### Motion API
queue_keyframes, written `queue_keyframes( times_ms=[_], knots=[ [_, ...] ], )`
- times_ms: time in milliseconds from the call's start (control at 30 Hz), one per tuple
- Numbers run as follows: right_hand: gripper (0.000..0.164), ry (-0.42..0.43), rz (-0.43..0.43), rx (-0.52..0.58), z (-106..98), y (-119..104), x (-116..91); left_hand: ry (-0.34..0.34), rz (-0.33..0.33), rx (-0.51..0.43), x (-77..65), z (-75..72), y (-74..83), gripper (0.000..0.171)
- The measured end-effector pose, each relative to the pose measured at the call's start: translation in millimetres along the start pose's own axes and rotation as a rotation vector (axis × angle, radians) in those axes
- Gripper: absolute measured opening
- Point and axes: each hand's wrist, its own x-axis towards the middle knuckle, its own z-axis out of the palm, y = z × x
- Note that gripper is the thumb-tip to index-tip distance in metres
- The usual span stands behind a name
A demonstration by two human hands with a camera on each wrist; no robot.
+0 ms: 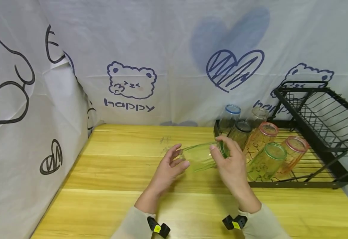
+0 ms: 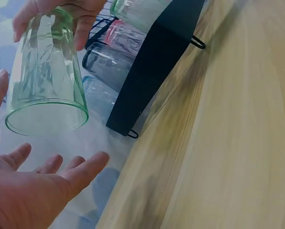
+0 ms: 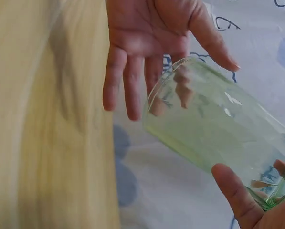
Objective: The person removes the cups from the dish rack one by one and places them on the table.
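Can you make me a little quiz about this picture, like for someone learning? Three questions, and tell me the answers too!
1. Count: how many drinking glasses stand in the black wire rack?
2. Choose: which hand grips the green-tinted glass that is held up?
A) left
B) right
C) neither
3. True or false: in the head view, the rack stands to the left of both hands.

Key:
1. Six.
2. B, the right hand.
3. False; it stands on the right.
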Motion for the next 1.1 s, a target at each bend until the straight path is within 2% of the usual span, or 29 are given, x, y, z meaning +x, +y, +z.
queue_keyframes(
  times_ms=[133, 267, 500, 567, 600, 733, 800, 833, 967, 1100],
  knots=[
    [0.034, -0.019, 0.068, 0.051, 7.7, -1.0, -6.8, -0.019, -0.026, -0.03, -3.5, -5.6, 3.4, 0.073],
    [0.03, -0.031, 0.139, 0.12, 13.5, -1.5, -12.9, -0.04, -0.043, -0.02, -9.7, -9.1, 10.1, 0.067],
    [0.027, -0.035, 0.247, 0.311, 25.4, 5.4, -20.6, -0.055, -0.003, 0.007, -19.3, -9.8, 23.2, 0.069],
    [0.026, -0.015, 0.272, 0.344, 30.1, 7.6, -22.3, -0.043, -0.001, 0.059, -22.5, -9.2, 27.6, 0.07],
    [0.026, -0.016, 0.291, 0.402, 32.7, 8.5, -23.5, -0.031, -0.006, 0.094, -24.2, -8.9, 30.1, 0.071],
    [0.026, -0.045, 0.39, 0.668, 42.3, 12.0, -31.3, 0.024, -0.019, 0.247, -29.2, -5.4, 41.7, 0.072],
    [0.027, -0.072, 0.469, 0.84, 49.0, 13.9, -36.4, 0.054, -0.017, 0.348, -30.7, -4.2, 49.2, 0.071],
    [0.028, -0.079, 0.505, 0.893, 52.5, 14.4, -38.7, 0.067, -0.018, 0.404, -31.4, -4.0, 53.1, 0.071],
    [0.033, -0.12, 0.625, 1.005, 62.9, 13.8, -45.3, 0.109, -0.02, 0.623, -34.8, -3.4, 67.9, 0.069],
    [0.039, -0.163, 0.706, 1.049, 65.5, 10.5, -46.2, 0.122, -0.01, 0.775, -38.2, -1.6, 78.3, 0.072]
  ],
)
